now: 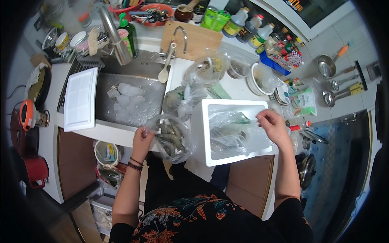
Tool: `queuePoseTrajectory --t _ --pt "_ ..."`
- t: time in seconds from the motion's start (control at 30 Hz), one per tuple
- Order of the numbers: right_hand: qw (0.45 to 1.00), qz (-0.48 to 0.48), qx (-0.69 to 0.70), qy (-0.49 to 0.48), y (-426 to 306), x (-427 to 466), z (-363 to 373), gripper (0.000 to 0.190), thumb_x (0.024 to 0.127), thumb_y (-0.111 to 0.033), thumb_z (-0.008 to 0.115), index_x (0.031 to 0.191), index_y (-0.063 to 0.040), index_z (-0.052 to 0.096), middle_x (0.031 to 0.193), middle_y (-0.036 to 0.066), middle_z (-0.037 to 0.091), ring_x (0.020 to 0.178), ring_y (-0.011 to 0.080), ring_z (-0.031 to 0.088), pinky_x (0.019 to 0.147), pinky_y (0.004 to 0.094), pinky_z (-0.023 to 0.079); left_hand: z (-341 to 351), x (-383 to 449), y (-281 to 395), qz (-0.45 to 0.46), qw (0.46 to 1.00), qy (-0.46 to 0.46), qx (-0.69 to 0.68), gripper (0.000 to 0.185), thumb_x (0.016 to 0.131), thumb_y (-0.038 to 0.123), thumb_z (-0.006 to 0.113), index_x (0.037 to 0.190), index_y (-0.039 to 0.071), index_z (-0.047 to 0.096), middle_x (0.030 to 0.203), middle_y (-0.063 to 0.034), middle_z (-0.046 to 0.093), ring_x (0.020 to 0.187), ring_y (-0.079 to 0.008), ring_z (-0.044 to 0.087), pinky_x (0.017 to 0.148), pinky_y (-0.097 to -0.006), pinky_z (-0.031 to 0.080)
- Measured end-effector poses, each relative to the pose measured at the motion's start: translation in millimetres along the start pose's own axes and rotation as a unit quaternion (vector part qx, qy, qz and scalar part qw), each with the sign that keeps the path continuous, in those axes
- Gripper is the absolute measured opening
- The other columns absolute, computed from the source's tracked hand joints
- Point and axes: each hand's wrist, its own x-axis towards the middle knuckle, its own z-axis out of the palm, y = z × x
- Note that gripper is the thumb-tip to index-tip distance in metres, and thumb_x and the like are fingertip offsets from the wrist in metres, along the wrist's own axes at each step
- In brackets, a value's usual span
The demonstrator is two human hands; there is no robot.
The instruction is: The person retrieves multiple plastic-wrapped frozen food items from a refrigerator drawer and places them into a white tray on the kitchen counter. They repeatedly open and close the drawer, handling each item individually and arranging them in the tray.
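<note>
My left hand (142, 140) pinches the rim of a clear plastic bag (189, 145) at the counter's front edge. Inside that bag lie several grey raw shrimp (170, 136). To the right stands a lidless white foam box (198, 133), holding another clear plastic bag (226, 133) with dim contents. Over the box's right wall hovers my right hand (271, 123), its fingers curled and thumb inward; whether anything thin is between the fingertips is unclear. A knotted plastic bag (176, 98) rests behind the shrimp bag.
Ice chunks (127, 98) lie in the steel sink (103, 106), with a white foam lid (80, 100) across its left edge. A pale ladle (163, 76) hangs by the faucet (184, 38). Behind are more bagged food (206, 71), a white bowl (253, 80) and sauce bottles (235, 24).
</note>
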Motion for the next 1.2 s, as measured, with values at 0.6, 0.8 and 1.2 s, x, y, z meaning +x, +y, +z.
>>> queuePoseTrajectory --t 0.6,0.8,1.2 --pt "0.919 0.028 -0.322 -0.226 120 12 29 0.041 0.073 -0.024 0.076 0.105 0.000 0.066 0.098 0.023 0.067 0.097 0.0390 0.063 0.086 0.0425 0.050 166 -73 187 0.427 0.784 -0.338 0.298 0.014 0.076 0.006 0.063 0.090 0.007 0.062 0.082 -0.0071 0.057 0.069 -0.0258 0.063 0.059 -0.0367 0.052" --pt "0.899 0.010 -0.330 -0.288 113 35 65 0.038 0.074 -0.025 0.075 0.101 0.001 0.066 0.095 0.023 0.067 0.095 0.0360 0.065 0.083 0.0427 0.052 120 -80 234 0.342 0.830 -0.366 0.247 0.021 0.069 -0.006 0.060 0.087 0.004 0.063 0.072 -0.0068 0.057 0.063 -0.0245 0.058 0.058 -0.0340 0.047" --pt "0.896 -0.071 -0.350 -0.265 122 30 84 0.042 0.076 -0.035 0.072 0.105 -0.004 0.066 0.103 0.017 0.068 0.097 0.0340 0.065 0.084 0.0447 0.052 128 -84 244 0.340 0.846 -0.381 0.152 0.019 0.071 -0.007 0.060 0.088 0.002 0.065 0.077 -0.0104 0.062 0.065 -0.0225 0.061 0.060 -0.0308 0.048"
